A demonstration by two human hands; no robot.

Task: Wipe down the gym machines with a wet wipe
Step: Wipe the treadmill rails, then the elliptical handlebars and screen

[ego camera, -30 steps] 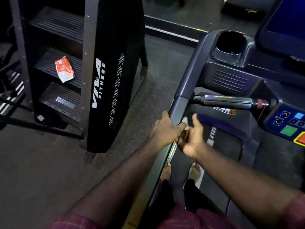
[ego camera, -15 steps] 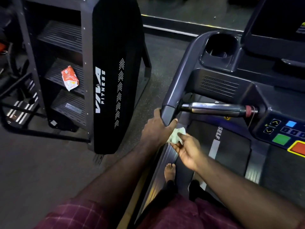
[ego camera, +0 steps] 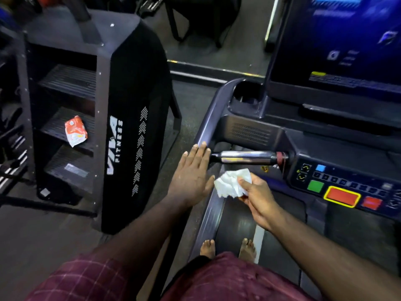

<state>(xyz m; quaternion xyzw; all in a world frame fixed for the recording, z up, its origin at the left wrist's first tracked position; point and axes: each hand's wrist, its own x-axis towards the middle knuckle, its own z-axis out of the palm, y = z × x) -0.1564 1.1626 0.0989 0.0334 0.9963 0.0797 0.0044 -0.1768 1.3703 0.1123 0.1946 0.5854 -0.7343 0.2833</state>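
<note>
- Our left grip (ego camera: 191,177) is spread flat, fingers straight and close together, holding nothing. Its fingertips reach the end of the treadmill's side rail (ego camera: 208,127); we cannot tell whether they press on it.
- Our right grip (ego camera: 258,198) pinches the wet wipe (ego camera: 230,183) between thumb and curled fingers.
- The wipe is white and crumpled. It hangs just under the chrome handle bar (ego camera: 245,157), over the near edge of the belt (ego camera: 236,222), just beside our left thumb.
- The chrome bar runs from the rail end to the console, where we see a button panel (ego camera: 338,183) with green, red and blue keys, below a lit blue screen (ego camera: 347,40).
- A cup holder (ego camera: 247,94) sits at the console's left corner.
- Our bare feet (ego camera: 207,248) stand on the belt's left side.
- Left of the treadmill stands a black stair machine (ego camera: 134,105) marked VIVA FITNESS, with an orange-and-white packet (ego camera: 75,131) lying on its middle step.
</note>
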